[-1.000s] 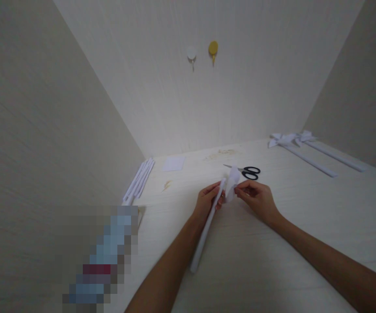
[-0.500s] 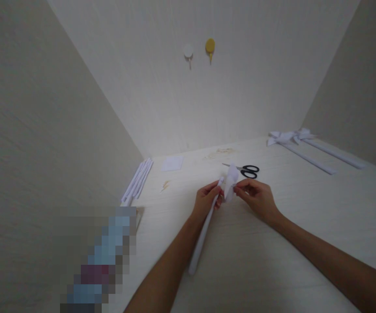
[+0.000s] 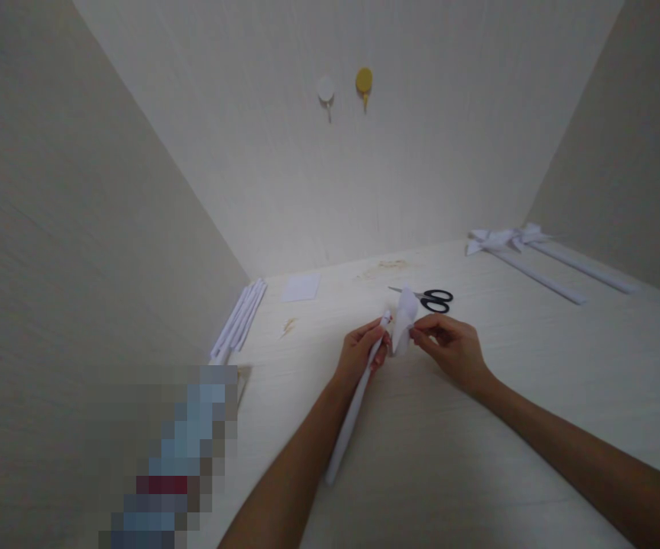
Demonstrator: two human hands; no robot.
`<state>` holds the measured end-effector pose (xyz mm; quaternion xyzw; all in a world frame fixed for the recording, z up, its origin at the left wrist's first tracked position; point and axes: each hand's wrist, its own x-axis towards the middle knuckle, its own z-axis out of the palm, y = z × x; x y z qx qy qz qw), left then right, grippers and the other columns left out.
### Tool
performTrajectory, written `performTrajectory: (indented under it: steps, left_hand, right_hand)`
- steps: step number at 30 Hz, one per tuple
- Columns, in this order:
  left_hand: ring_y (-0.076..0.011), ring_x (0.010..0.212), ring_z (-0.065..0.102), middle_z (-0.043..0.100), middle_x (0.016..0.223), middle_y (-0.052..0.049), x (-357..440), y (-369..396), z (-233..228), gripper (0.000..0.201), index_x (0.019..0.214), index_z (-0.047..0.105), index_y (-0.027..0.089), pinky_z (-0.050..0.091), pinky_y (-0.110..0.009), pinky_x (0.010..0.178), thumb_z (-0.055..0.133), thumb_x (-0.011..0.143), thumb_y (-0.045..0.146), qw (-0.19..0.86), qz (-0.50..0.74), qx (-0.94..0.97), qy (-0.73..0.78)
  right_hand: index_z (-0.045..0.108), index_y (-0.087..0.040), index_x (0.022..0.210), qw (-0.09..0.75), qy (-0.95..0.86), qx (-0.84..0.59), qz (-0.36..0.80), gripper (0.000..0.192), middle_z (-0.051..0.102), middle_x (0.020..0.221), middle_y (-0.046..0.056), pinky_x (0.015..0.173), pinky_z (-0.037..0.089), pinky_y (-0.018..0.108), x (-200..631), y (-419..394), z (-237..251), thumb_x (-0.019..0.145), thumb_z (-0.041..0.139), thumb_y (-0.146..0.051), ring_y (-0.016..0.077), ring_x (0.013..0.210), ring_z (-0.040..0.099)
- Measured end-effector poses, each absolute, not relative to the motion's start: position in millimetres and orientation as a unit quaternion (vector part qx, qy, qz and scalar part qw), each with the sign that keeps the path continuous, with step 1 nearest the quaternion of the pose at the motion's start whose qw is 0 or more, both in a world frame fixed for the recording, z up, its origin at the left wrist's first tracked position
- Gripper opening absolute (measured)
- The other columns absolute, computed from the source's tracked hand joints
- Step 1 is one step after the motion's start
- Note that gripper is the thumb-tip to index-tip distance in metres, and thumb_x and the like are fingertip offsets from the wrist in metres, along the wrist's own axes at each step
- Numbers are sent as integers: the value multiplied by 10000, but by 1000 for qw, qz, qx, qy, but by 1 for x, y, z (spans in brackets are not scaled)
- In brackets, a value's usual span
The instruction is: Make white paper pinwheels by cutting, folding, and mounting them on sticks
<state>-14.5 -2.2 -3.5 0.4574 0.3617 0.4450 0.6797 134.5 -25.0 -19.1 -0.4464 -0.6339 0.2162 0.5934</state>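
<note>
My left hand (image 3: pixel 359 355) is closed around a long white paper stick (image 3: pixel 348 422). The stick slants down toward me, over the table (image 3: pixel 478 457). My right hand (image 3: pixel 451 347) pinches a small folded white paper (image 3: pixel 404 320) at the top end of the stick. Both hands are close together above the middle of the table. Just behind the paper lie black scissors (image 3: pixel 431 298). Farther left are a flat white square (image 3: pixel 301 287) and a bunch of white sticks (image 3: pixel 238 321). Far right lie two paper pinwheels (image 3: pixel 504 239). Two hooks (image 3: pixel 344 85) hang on the wall.
</note>
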Motion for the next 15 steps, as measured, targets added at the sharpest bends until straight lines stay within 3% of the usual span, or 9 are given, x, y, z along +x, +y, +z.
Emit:
performTrajectory:
  steps: [10, 15]
  left_hand:
    - [-4, 285, 284, 434, 409, 66, -15, -4, -1, 404, 941, 586, 105, 168, -151, 283, 592, 613, 341, 700, 435, 449, 346]
    - [-14, 316, 329, 453, 420, 48, -19, -13, 21, 360, 934, 613, 122, 228, -156, 312, 592, 640, 328, 667, 422, 513, 337]
  right_hand:
    - [541, -188, 633, 588, -649, -465, 131, 52, 552, 548, -9, 461, 415, 217, 133, -32, -13, 683, 552, -196, 102, 489, 499]
    - [536, -198, 633, 584, -673, -449, 65, 55, 583, 586, 7, 512, 444, 236, 136, -42, 2, 680, 542, -172, 122, 540, 545]
